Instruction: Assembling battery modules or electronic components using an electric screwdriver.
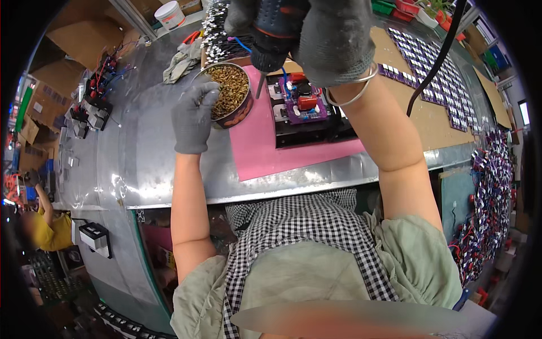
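My left hand point(193, 116), in a grey glove, is at the left rim of a round tin point(240, 114) full of small brass-coloured screws point(230, 85). Its fingers are curled together, and what they pinch is too small to make out. My right hand point(337, 48), gloved too, grips a black power screwdriver point(275, 31) whose bit points down between the tin and a purple circuit board point(292, 112). That board carries red and white parts and blue wires. It sits in a black metal housing point(316, 137), partly hidden beneath my right hand.
A pink sheet point(254, 158) lies under the housing on the metal table point(147, 164). Rows of boards point(435, 73) lie on cardboard at right. A black cable point(432, 73) hangs there. Wired parts point(93, 110) and a loose glove point(183, 61) lie left; a person point(45, 226) is farther left.
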Tool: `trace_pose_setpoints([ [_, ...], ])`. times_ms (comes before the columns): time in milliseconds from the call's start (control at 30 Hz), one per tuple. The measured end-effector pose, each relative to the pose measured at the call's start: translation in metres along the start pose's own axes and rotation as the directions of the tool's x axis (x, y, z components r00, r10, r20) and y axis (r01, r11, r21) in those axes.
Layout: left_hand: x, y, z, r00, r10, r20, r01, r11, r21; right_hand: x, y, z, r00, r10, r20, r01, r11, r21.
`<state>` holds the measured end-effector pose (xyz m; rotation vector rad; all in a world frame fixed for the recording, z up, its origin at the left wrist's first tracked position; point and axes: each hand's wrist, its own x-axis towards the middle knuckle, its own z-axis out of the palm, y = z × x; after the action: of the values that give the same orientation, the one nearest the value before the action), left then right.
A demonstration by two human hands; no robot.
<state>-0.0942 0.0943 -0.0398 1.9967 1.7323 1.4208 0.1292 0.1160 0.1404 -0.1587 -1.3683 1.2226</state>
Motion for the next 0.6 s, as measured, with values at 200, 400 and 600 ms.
trace_pose_setpoints([
  [200, -0.034, 0.042, -0.001, 0.984, -0.129, 0.122, 0.173, 0.858, -0.485, -0.002, 0.015, 0.002, 0.999, -0.041, 0.008, 0.040, 0.998, 0.056],
  [400, -0.044, 0.057, 0.003, 0.989, -0.081, 0.127, 0.148, 0.693, -0.705, -0.007, 0.019, -0.005, 0.993, 0.064, 0.095, -0.087, 0.964, 0.252],
  [600, -0.035, 0.050, 0.006, 0.978, 0.192, 0.077, -0.122, 0.837, -0.533, -0.002, 0.024, -0.017, 0.968, -0.072, 0.242, 0.045, 0.992, 0.114],
])
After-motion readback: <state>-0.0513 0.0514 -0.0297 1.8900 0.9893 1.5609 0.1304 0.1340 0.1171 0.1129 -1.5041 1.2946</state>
